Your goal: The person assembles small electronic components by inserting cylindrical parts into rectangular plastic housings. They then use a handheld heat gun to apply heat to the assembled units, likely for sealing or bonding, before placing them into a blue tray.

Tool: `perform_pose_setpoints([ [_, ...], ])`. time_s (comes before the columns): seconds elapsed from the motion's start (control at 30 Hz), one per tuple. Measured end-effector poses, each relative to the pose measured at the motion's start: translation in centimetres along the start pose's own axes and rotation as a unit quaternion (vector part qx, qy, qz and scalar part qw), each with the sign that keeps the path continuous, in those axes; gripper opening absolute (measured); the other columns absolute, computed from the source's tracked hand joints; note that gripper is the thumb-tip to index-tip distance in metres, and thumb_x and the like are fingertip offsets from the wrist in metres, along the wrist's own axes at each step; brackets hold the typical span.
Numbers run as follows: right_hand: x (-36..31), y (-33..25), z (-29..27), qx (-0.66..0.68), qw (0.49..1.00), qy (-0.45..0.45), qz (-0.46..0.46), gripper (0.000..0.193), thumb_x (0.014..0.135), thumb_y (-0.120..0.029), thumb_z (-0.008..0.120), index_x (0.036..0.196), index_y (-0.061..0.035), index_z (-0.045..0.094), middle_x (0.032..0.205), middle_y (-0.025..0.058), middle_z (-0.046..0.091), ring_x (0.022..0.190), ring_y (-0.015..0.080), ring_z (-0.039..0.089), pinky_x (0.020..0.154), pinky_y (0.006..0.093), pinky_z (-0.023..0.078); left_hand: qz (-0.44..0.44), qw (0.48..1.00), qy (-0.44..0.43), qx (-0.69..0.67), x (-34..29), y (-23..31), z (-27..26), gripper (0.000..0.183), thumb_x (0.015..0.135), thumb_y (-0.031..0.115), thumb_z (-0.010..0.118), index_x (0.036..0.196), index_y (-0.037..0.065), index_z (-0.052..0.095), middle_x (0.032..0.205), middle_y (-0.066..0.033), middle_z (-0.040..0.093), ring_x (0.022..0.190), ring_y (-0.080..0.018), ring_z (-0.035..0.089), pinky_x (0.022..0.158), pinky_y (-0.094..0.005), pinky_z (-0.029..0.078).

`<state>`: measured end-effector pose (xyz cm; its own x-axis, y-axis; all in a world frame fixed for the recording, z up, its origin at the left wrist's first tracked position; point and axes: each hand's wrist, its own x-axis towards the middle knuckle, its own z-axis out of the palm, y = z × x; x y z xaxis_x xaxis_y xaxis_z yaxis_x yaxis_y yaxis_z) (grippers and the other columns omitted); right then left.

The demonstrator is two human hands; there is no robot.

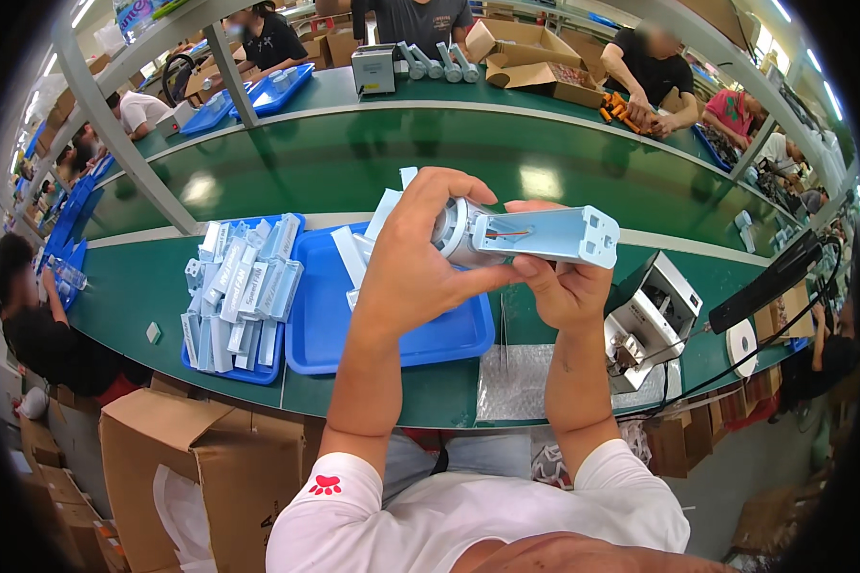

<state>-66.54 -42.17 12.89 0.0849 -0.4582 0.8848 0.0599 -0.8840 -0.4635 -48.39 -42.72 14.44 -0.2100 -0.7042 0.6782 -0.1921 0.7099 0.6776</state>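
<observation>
Both hands hold a light-blue handheld fan body (535, 236) above the bench. My left hand (416, 258) is wrapped round its round head, thumb stretched along the underside. With thumb and fingers my right hand (569, 286) grips the handle from below. The handle is an open trough, and a thin reddish wire shows inside it. Behind my left hand, several pale blue plastic pieces (352, 253) lie in a blue tray (382, 334). To its left, another blue tray (258, 374) is heaped with light-blue handle shells (244, 286).
A metal-cased machine (655, 320) stands at the right, beside a white tape roll (741, 346) and a black arm (764, 282). Silvery sheeting (516, 384) covers the near bench edge. Beyond runs a green conveyor belt (354, 158), with people working across it. A cardboard box (162, 439) stands below left.
</observation>
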Motion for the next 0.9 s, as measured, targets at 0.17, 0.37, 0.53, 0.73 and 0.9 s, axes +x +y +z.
perform_pose_setpoints([
  [0.17,-0.1,0.0,0.1,-0.045,0.999,0.008,-0.015,0.023,0.085,-0.007,0.081,0.106,-0.0006,0.075,0.107,0.0132,0.076,0.083,0.0201,0.074,0.073,0.0289,0.057,0.098,0.995,-0.026,0.026,0.4,-0.3,0.1,0.055,0.065,0.005,0.086,0.114,0.006,0.061,0.108,-0.0099,0.063,0.098,-0.025,0.064,0.088,-0.0336,0.051],
  [0.37,-1.3,0.1,-0.8,-0.078,0.996,-0.029,0.021,0.027,0.09,-0.005,0.076,0.114,0.0057,0.07,0.124,0.0237,0.068,0.112,0.0266,0.067,0.093,0.0344,0.054,0.112,0.992,-0.019,0.051,0.4,0.1,0.3,0.051,0.065,0.008,0.081,0.113,0.005,0.062,0.108,-0.0133,0.064,0.095,-0.031,0.064,0.086,-0.0356,0.052],
  [0.53,-0.7,0.7,1.2,-0.063,0.996,0.063,-0.017,0.026,0.082,-0.009,0.084,0.105,-0.0004,0.075,0.096,0.0088,0.072,0.078,0.0176,0.067,0.066,0.0286,0.052,0.121,0.988,0.047,0.081,0.9,-0.6,1.2,0.047,0.062,0.017,0.082,0.105,0.006,0.065,0.102,-0.011,0.065,0.089,-0.0338,0.067,0.074,-0.0387,0.055],
  [0.73,-0.6,0.7,1.4,-0.083,0.993,0.071,-0.037,0.026,0.08,-0.01,0.086,0.101,0.0,0.075,0.095,0.0096,0.066,0.079,0.0188,0.063,0.067,0.0277,0.049,0.168,0.98,0.095,0.047,1.2,-1.4,2.0,0.04,0.063,0.019,0.083,0.097,0.007,0.066,0.093,-0.0088,0.066,0.082,-0.0318,0.068,0.07,-0.0375,0.055],
  [0.9,-0.4,-0.5,1.6,-0.071,0.994,0.084,0.0,0.026,0.078,-0.011,0.087,0.099,-0.0006,0.076,0.095,0.0103,0.068,0.079,0.019,0.064,0.067,0.0281,0.048,0.169,0.981,0.097,0.003,1.2,-1.3,2.2,0.039,0.064,0.02,0.084,0.097,0.006,0.068,0.092,-0.0094,0.069,0.083,-0.0301,0.07,0.072,-0.0362,0.056],
])
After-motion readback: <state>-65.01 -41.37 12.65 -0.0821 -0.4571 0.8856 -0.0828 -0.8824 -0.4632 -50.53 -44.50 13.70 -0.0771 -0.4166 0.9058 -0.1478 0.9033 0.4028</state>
